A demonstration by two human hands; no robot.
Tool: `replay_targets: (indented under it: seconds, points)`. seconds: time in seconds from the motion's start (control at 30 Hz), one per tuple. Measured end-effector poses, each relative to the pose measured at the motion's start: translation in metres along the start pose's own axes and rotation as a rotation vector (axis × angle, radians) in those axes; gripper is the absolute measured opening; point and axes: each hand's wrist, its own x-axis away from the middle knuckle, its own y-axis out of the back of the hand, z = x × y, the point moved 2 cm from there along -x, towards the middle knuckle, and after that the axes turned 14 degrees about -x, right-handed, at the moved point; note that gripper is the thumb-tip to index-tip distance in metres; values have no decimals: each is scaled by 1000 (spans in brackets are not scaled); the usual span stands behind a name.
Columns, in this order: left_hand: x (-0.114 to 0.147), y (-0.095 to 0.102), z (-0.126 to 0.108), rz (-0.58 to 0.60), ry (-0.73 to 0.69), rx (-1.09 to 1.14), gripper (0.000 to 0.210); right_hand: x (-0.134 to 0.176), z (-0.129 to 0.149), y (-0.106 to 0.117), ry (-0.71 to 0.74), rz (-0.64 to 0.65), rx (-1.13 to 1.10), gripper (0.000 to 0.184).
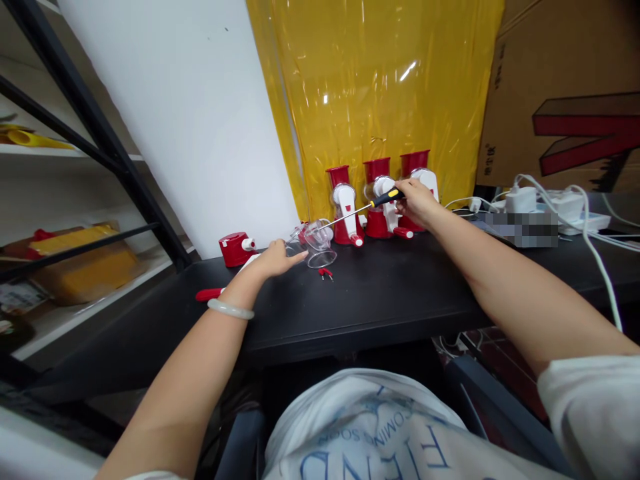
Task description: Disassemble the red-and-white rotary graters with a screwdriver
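Note:
My right hand (414, 200) grips the black and yellow handle of a screwdriver (388, 196). Its long metal shaft slants down left, the tip meeting a clear plastic housing (316, 235) that looks like part of a rotary grater. My left hand (278, 259) is at the left end of this housing, thumb stretched along it and fingers curled round, partly hidden. Beneath the housing is a clear round rim (322, 260). Small red pieces with metal tips (325, 273) lie in front. To the left are a red grater base (234, 251) and a red handle (209, 295), partly behind my wrist.
Three red and white rotary graters (344, 200) stand in a row at the back of the black table (320, 313), before a yellow sheet (380, 80). White chargers and cables (550, 200) lie at right by a cardboard box (565, 73). Shelving (95, 147) is left.

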Motion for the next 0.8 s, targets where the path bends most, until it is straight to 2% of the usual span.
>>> replay_targets:
  seconds: [0.27,0.4,0.53,0.8]
  points:
    - [-1,-2,2,15,8,-43,79,5,2,-2,-54,-20,-101,17]
    - [-1,-2,1,20,7,-44,79,0,1,3,46,-67,65,31]
    - [-1,-1,1,3,-8,-35,77,-3,0,5,167,-27,197,40]
    - [5,3,0,19,-28,118,61,-1,-3,1,30,-47,52,19]
